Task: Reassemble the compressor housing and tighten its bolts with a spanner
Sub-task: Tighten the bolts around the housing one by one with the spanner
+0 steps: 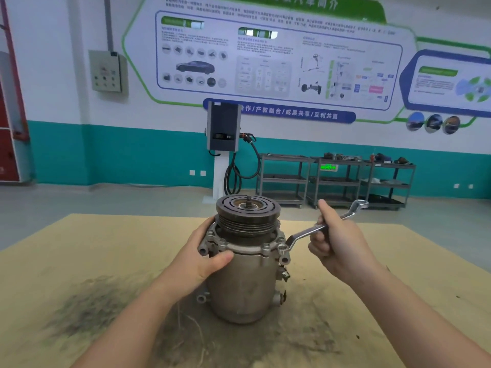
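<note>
While the left hand (206,257) clasps the compressor (245,264), the right hand's (338,244) grip holds the spanner (305,232).

The compressor (244,274) stood upright on the table (79,261) — a dull grey metal cylinder with a dark grooved pulley (248,215) on top. Bolts (265,248) ringed the flange just below the pulley. A silver spanner (318,229) sat with its ring end on the right-hand bolt — handle angling up and away from the compressor.

Dull cast metal on worn board

The compressor housing (240,282) is seen as matt, scuffed grey metal; the spanner (322,226) is polished steel; the table (79,261) is rough, stained board.
</note>
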